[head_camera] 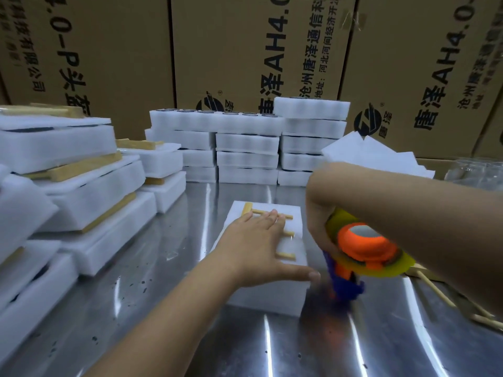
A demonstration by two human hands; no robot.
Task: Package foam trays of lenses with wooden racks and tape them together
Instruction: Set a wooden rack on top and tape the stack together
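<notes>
Tabletop (163,295): wooden rack (285,256) beneath left fingers (268,221)

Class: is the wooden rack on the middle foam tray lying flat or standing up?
Lying flat. The wooden rack rests along the top of the foam tray, and the left hand lies spread over it.

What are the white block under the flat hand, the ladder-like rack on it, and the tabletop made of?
Foam tray: likely soft white foam, matte with fuzzy edges.
Wooden rack: pale bare-looking wood, tan and dull.
Table: seemingly stainless steel, glossy with streaked reflections.
</notes>
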